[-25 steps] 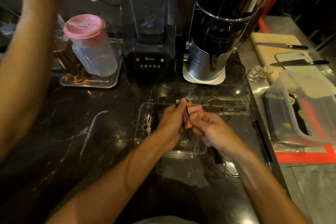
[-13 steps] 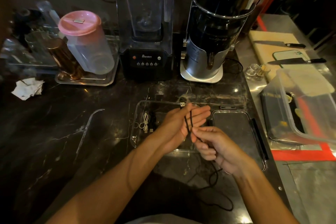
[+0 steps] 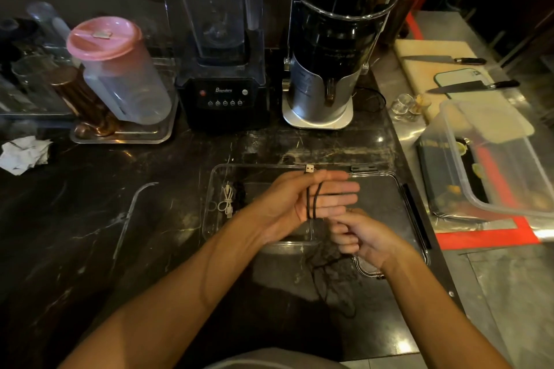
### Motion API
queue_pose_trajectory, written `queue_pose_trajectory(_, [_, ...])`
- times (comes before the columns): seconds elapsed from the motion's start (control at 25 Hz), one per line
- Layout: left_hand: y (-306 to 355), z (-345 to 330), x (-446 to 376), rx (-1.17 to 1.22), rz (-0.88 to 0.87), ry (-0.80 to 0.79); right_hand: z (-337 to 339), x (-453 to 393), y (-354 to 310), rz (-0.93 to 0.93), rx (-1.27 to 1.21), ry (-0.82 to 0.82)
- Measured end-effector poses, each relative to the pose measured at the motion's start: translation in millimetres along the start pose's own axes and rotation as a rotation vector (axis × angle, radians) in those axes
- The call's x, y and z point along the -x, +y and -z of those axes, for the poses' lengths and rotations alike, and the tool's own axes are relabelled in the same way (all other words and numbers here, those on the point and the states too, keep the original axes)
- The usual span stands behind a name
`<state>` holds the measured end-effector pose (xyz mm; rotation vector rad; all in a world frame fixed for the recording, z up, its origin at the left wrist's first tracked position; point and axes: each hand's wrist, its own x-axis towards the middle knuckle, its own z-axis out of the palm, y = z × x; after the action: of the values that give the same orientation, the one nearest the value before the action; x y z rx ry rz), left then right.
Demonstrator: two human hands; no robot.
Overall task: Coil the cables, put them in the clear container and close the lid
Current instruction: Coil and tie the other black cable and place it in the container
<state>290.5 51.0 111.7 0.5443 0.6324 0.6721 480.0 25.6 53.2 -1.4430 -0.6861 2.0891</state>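
Note:
My left hand (image 3: 287, 204) is held over the clear container (image 3: 209, 219), fingers straight and pointing right. A black cable (image 3: 311, 204) is wound in two turns round those fingers, and its USB plug (image 3: 309, 169) sticks out at the top by the thumb. Just below the left fingertips, my right hand (image 3: 362, 238) grips the same cable with curled fingers. The loose remainder of the cable lies in a tangle on the dark counter (image 3: 329, 275). Inside the container are a coiled white cable (image 3: 226, 202) and a dark bundle beside it. The clear lid (image 3: 410, 219) lies flat to the container's right.
At the back stand a blender (image 3: 223, 93), a juicer (image 3: 326, 75) and a pink-lidded jug (image 3: 120, 75) on a metal tray. Crumpled paper (image 3: 24, 154) lies far left. On the right are a big plastic tub (image 3: 494, 165) and two knives (image 3: 470, 87) on boards.
Another person's arm at the left has gone from view. My right hand dropped away and came back under the left fingers, winding the cable round them. The view shifted slightly.

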Motion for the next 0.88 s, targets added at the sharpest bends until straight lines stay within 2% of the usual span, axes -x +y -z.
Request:
queue_pose_trajectory(0.16, [-12, -2, -3, -0.085, 0.094, 0.029, -11, 2, -37, 0.058, 0.127, 0.127])
queue_pose_trajectory(0.36, [-16, -6, -10, -0.286, 0.056, 0.085, -15, 6, -68, 0.097, 0.289, 0.126])
queue_pose_trajectory(0.6, [-20, -4, -14, -0.393, 0.051, 0.094, -19, 15, -74, 0.206, 0.459, 0.245])
queue_pose_trajectory(0.88, [-26, 5, -17, -0.455, -0.081, 0.229, -36, 18, -67, 0.345, 0.432, 0.266])
